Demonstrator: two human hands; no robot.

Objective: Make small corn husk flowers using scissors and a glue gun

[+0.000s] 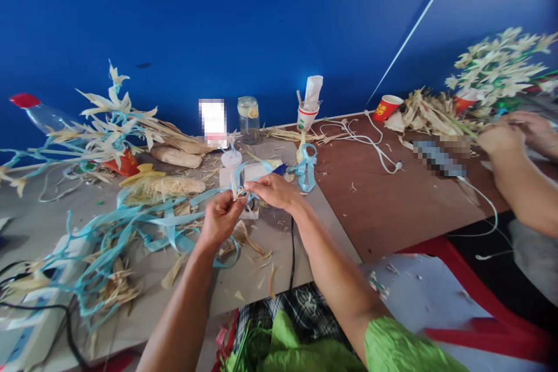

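My left hand (223,216) is closed in a pinch on a pale strip, apparently corn husk (234,186), that stands up from the fingertips. From the right, my right hand (276,190) meets it, thumb and forefinger pinched at the strip's lower end. Light blue ribbon (238,173) shows right behind the fingers. Partly hidden behind my right hand is a dark blue object (280,169). A roll of light blue ribbon (307,177) lies beyond that hand. Loose blue ribbons (168,226) and husk scraps (246,236) spread around my left hand.
Husk flowers on blue stems (114,102) lean at the left, near a clear bottle (47,116). A glass jar (249,122) and a paper cup (307,118) stand by the wall. A power strip (32,314) lies front left. Another person's hands (505,133) work at right.
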